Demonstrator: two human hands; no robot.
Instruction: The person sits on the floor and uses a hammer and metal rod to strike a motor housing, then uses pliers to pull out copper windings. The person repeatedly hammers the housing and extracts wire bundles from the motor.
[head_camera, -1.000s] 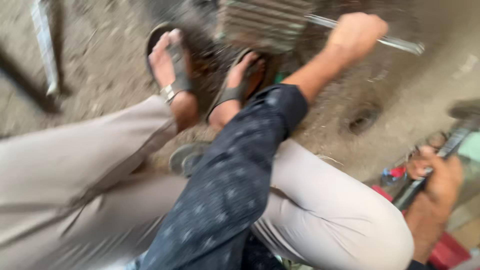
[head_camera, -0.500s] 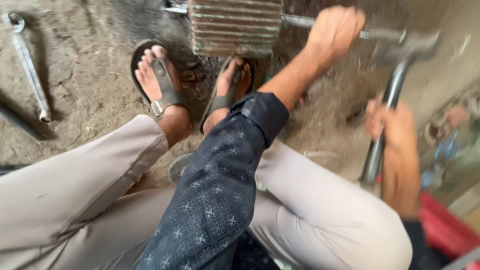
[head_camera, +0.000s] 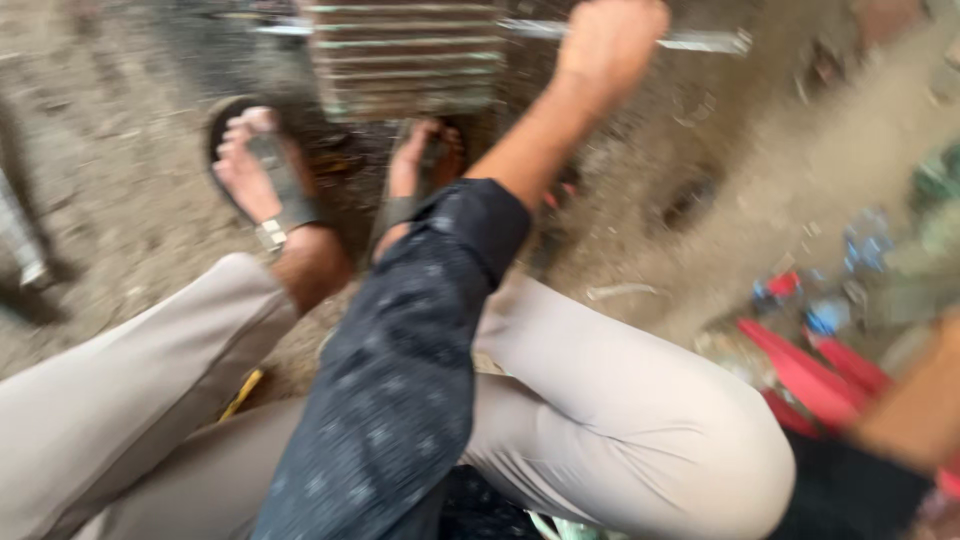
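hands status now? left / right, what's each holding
Left hand: closed around a thin metal rod by the ribbed metal block.
Right hand: out of frame; only the forearm shows, blurred.

light: soft daylight | shadows: faint | blur: heavy motion, right edge worst

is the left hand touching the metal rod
Touching: the head view shows the left hand closed in a fist around the metal rod, which sticks out on both sides of it.

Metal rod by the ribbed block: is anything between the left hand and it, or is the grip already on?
Nothing visible stands between them. The left hand is closed around the metal rod, which sticks out to the right of the fist and runs behind the ribbed metal block. The picture is blurred, so finer detail is unclear.
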